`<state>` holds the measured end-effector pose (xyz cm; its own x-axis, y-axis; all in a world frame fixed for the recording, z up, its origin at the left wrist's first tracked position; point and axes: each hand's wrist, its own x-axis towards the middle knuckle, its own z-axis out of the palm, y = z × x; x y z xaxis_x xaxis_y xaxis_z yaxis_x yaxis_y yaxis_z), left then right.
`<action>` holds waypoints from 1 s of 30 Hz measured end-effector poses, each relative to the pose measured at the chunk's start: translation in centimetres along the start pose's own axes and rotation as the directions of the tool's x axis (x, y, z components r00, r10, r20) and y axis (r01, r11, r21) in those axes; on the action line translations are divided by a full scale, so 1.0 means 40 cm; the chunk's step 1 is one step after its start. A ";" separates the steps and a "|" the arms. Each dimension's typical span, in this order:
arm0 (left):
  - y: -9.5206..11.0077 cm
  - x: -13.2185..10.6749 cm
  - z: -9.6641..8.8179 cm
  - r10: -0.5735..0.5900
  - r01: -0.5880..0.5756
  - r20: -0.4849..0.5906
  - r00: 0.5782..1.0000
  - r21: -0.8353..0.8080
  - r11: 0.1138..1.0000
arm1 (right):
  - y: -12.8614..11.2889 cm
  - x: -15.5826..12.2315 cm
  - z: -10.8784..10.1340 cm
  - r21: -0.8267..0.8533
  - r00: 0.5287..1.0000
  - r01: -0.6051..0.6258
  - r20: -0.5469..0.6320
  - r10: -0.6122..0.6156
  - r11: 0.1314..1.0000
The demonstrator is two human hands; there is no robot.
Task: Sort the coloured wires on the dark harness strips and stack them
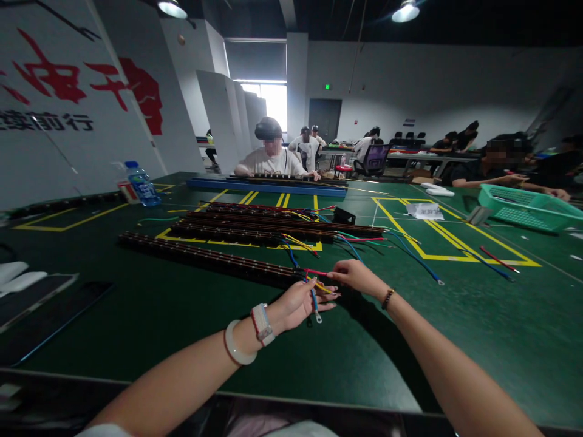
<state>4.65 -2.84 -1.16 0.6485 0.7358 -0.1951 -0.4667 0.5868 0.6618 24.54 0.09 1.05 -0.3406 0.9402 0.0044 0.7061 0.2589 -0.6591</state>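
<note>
A long dark strip [204, 258] lies across the green table [455, 340], its right end between my hands. From that end come coloured wires: blue [314, 300], yellow and red. My left hand [303, 300] rests palm up under the wires, fingers spread, the blue wire lying across them. My right hand [353, 274] is closed in a pinch on the red wire [316, 272] at the strip's end. A white bangle and a watch sit on my left wrist, a bead bracelet on my right.
Several more dark strips [273, 224] with loose wires lie beyond, inside yellow floor-tape marks. A water bottle [142, 184] stands far left, a green basket [528, 209] far right. People sit at the far side. Flat dark panels [40, 309] lie at left.
</note>
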 end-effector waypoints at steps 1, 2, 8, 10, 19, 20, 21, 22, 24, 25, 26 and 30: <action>-0.002 0.000 0.000 0.014 -0.014 0.000 1.000 -0.015 1.000 | 0.006 0.003 0.001 -0.022 0.997 0.035 -0.063 -0.037 0.999; -0.003 -0.001 0.001 0.027 -0.027 -0.005 1.000 -0.025 0.999 | 0.011 0.007 0.004 -0.043 0.990 0.072 -0.117 -0.076 0.996; -0.006 -0.001 0.010 -0.017 0.021 -0.131 0.991 0.030 0.999 | 0.057 0.061 0.027 -0.076 0.953 0.164 -0.247 -0.178 0.984; -0.003 0.000 0.010 -0.031 0.040 -0.169 0.985 0.049 0.998 | 0.069 0.082 0.036 -0.061 0.951 0.163 -0.256 -0.173 0.985; 0.002 -0.003 0.002 -0.003 0.003 -0.014 1.000 0.015 1.000 | 0.032 0.015 0.024 -0.474 0.862 0.338 -0.192 -0.470 0.813; 0.001 -0.002 0.001 0.001 -0.001 -0.014 1.000 0.013 1.000 | 0.022 -0.001 0.018 -0.543 0.821 0.398 -0.149 -0.551 0.740; 0.000 0.000 -0.001 0.004 -0.004 -0.022 1.000 0.009 1.000 | 0.011 -0.016 0.013 -0.589 0.780 0.457 -0.094 -0.619 0.666; -0.001 0.003 -0.003 0.005 -0.005 -0.035 0.999 0.005 1.000 | 0.000 -0.028 0.010 -0.615 0.742 0.515 -0.029 -0.670 0.597; -0.002 0.009 -0.008 0.003 -0.003 -0.059 0.998 -0.008 1.000 | -0.019 -0.043 0.013 -0.630 0.671 0.614 0.100 -0.735 0.475; -0.002 0.012 -0.011 -0.002 0.001 -0.067 0.998 -0.014 1.000 | -0.026 -0.046 0.017 -0.623 0.642 0.654 0.157 -0.750 0.429; -0.002 0.015 -0.013 -0.010 0.008 -0.072 0.997 -0.020 1.000 | -0.032 -0.047 0.023 -0.611 0.621 0.684 0.201 -0.757 0.399; 0.000 0.016 -0.010 -0.013 0.011 -0.050 0.999 -0.030 0.999 | -0.033 -0.036 0.045 -0.587 0.662 0.663 0.169 -0.730 0.465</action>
<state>4.84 -2.25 -1.58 0.6234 0.7443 -0.2398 -0.4769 0.6049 0.6377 23.00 -2.00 0.56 -0.8461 0.3959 0.3569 0.4670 0.8734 0.1383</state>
